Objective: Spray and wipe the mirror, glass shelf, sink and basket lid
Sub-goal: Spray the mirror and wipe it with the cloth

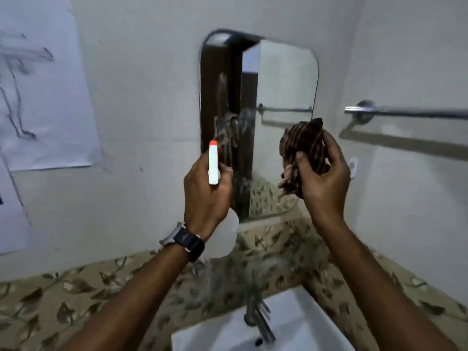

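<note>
Your left hand (206, 196) grips a white matt-plastic spray bottle (222, 231) with an orange-tipped nozzle; the wrist carries a dark-strapped watch with pale metal case (182, 240). Your right hand (323, 177) bunches a brown striped cloth rag (302, 154), soft and crumpled. Rounded-corner glass mirror (283, 122): glossy, reflective. Chrome towel bar (405, 113): polished metal. White glossy ceramic sink (304, 323) with brushed-metal tap (255, 315). Leaf-patterned tiles (76, 300): smooth. White paper sheet with dark scribbles (50, 110): matt.

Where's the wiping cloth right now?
In the head view, the brown striped cloth is bunched in the right hand, raised before the mirror's lower right corner, just left of the towel bar.
</note>
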A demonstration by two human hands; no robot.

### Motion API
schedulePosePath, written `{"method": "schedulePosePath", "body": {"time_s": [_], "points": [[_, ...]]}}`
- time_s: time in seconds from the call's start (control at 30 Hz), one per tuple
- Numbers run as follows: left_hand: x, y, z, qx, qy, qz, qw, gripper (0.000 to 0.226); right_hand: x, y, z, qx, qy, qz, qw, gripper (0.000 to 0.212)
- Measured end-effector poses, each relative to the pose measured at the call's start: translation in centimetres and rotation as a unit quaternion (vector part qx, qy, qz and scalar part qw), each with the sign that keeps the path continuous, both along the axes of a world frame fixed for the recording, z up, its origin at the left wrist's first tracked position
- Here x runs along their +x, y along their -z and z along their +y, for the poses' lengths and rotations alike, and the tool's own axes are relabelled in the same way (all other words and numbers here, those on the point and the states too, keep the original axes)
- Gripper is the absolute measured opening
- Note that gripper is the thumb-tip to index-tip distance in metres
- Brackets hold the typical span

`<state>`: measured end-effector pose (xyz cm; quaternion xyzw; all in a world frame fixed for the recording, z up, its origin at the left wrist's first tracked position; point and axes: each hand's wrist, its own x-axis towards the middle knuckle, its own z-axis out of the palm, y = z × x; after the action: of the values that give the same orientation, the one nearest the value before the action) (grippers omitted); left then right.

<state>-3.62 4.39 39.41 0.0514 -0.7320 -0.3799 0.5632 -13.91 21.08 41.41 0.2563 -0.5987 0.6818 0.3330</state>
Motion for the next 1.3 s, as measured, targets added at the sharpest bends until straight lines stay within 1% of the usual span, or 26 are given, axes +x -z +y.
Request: {"method": "schedulePosePath", "body": {"time_s": [0.07, 0.13, 0.2, 0.23, 0.33, 0.5, 0.63, 0.77, 0.83, 0.93, 1.0, 1.07, 1.1, 1.17, 1.2, 1.23, 1.3], "points": [[0.1, -2.9, -0.5, -0.035, -0.005, 0.002, 0.999, 0.008, -0.1, -2.4, 0.7, 0.035, 0.034, 0.054, 0.997, 0.056], [0.1, -5.3, -0.8, -0.060, -0.017, -0.014, 0.998, 0.008, 0.2, -4.2, 1.4, 0.075, 0.081, 0.116, 0.987, 0.056], [0.0, -7.3, -1.2, -0.044, -0.025, -0.036, 0.998, 0.006, 0.6, -5.6, 1.7, 0.109, 0.143, 0.174, 0.968, 0.055], [-0.2, -8.1, -1.3, -0.030, -0.025, -0.039, 0.998, 0.010, 0.8, -6.0, 1.9, 0.116, 0.169, 0.192, 0.960, 0.054], [-0.6, -10.0, -1.5, -0.007, -0.039, -0.054, 0.998, 0.013, 1.5, -6.5, 2.4, 0.114, 0.218, 0.220, 0.944, 0.052], [-1.3, -11.7, -1.4, 0.022, -0.057, -0.066, 0.996, 0.020, 2.1, -6.5, 3.1, 0.100, 0.265, 0.226, 0.932, 0.052], [-1.7, -12.1, -1.4, 0.023, -0.064, -0.081, 0.994, 0.011, 2.3, -6.5, 3.5, 0.109, 0.275, 0.228, 0.928, 0.052], [-1.9, -11.5, -1.5, 0.055, -0.066, -0.094, 0.992, 0.012, 2.1, -5.9, 3.9, 0.111, 0.266, 0.213, 0.934, 0.053], [-2.1, -10.9, -1.6, 0.074, -0.050, -0.101, 0.991, 0.013, 2.0, -5.6, 4.2, 0.112, 0.263, 0.211, 0.935, 0.054], [-2.5, -10.2, -1.4, 0.063, -0.013, -0.119, 0.991, 0.018, 1.9, -5.2, 4.9, 0.100, 0.261, 0.201, 0.939, 0.053], [-2.6, -9.8, -0.9, 0.060, 0.003, -0.125, 0.990, 0.029, 1.7, -5.0, 5.3, 0.089, 0.259, 0.190, 0.943, 0.053], [-2.6, -9.5, 0.0, 0.063, 0.021, -0.131, 0.989, 0.034, 1.5, -4.7, 5.9, 0.079, 0.259, 0.181, 0.945, 0.053], [-2.7, -9.4, 0.5, 0.059, 0.030, -0.140, 0.988, 0.030, 1.4, -4.5, 6.1, 0.078, 0.261, 0.178, 0.945, 0.053], [-3.0, -9.1, 1.9, 0.048, 0.047, -0.148, 0.987, 0.011, 1.3, -4.1, 6.6, 0.083, 0.265, 0.172, 0.945, 0.053], [-3.4, -8.9, 2.5, 0.045, 0.049, -0.148, 0.987, 0.006, 1.3, -3.9, 6.8, 0.085, 0.264, 0.168, 0.946, 0.053], [-3.8, -8.7, 3.1, 0.042, 0.051, -0.147, 0.987, 0.007, 1.3, -3.7, 7.0, 0.088, 0.264, 0.165, 0.946, 0.054], [-4.8, -8.2, 4.1, 0.038, 0.062, -0.147, 0.986, 0.018, 1.2, -3.3, 7.6, 0.092, 0.269, 0.160, 0.945, 0.053]]}}
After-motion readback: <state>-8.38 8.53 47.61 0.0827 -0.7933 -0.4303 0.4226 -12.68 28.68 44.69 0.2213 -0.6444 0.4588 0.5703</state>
